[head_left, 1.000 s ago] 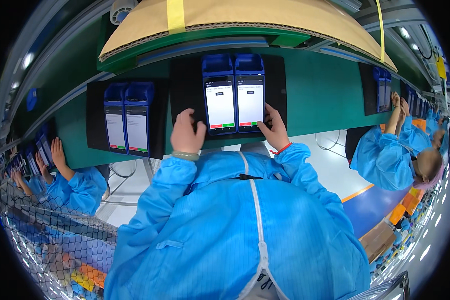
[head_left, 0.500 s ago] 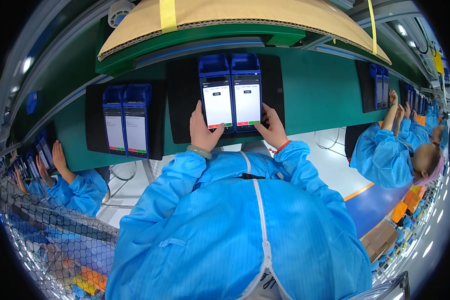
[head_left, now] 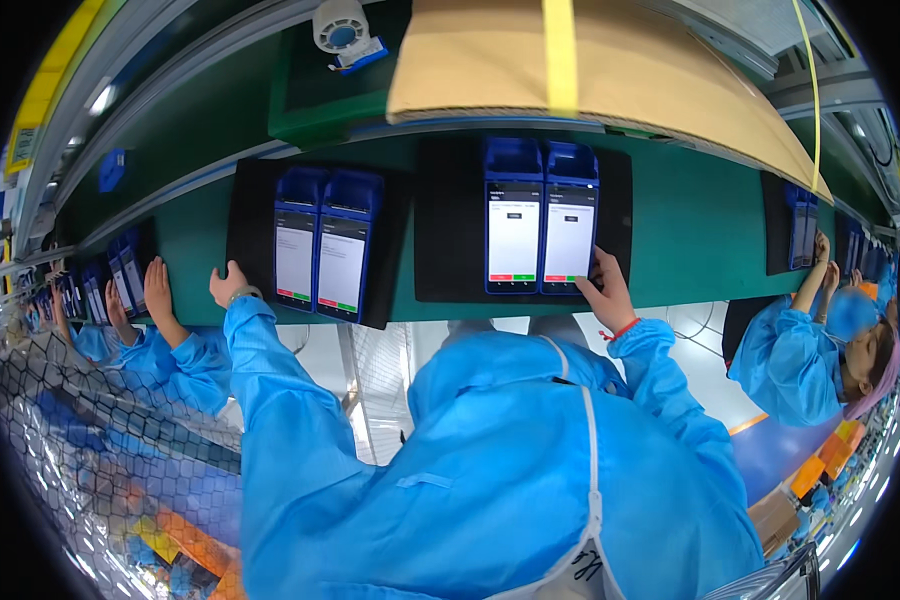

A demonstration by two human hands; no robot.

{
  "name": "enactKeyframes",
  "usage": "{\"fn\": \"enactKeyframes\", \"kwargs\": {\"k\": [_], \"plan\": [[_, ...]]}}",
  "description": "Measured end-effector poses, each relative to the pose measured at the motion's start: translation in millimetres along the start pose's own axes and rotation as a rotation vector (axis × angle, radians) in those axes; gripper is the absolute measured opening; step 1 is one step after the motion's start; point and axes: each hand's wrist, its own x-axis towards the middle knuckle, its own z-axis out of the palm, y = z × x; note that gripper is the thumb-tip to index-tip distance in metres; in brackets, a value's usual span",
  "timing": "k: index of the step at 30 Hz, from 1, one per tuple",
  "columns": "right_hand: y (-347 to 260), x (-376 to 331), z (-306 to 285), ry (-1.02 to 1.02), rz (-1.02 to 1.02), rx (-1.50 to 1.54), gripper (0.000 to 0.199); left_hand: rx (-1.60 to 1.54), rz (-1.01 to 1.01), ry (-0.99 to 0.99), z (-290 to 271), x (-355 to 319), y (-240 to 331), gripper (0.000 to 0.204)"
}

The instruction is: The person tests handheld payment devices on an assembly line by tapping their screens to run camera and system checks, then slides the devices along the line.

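The right hand [head_left: 610,290] lies open, fingers flat on the lower corner of the right blue handheld terminal [head_left: 570,220], which sits on a black tray [head_left: 450,230] on the green counter [head_left: 690,220]. The left hand [head_left: 228,285] rests loosely open at the edge of the neighbouring tray [head_left: 250,220], gripping nothing.

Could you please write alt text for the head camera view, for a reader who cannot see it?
A person in a blue coat leans over a green conveyor belt, right hand touching the right of two blue handheld terminals on a black tray, left hand at the edge of a second tray with two more terminals. Co-workers in blue coats work on both sides.
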Motion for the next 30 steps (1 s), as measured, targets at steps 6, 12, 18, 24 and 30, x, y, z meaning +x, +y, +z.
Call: {"fn": "enactKeyframes", "kwargs": {"k": [6, 12, 18, 24, 30], "plan": [[-30, -2, -8, -0.017, 0.146, -0.014, 0.054, 0.125, 0.245, -0.164, 5, 25, -9, 0.068], [-28, 0, -8, -0.021, 0.097, -0.005, 0.056, 0.358, 0.146, -0.270, -32, 1, 21, 0.078], [-33, 1, -10, -0.033, 0.112, -0.041, 0.058, 0.275, 0.101, -0.367, -49, -15, 22, 0.082], [-25, -3, -10, -0.004, 0.078, -0.001, 0.059, 0.248, 0.178, -0.340, -47, -21, 22, 0.077], [-40, -5, -7, 0.023, 0.076, -0.092, 0.068, 0.243, 0.122, -0.332, -46, -24, 16, 0.078]]}}
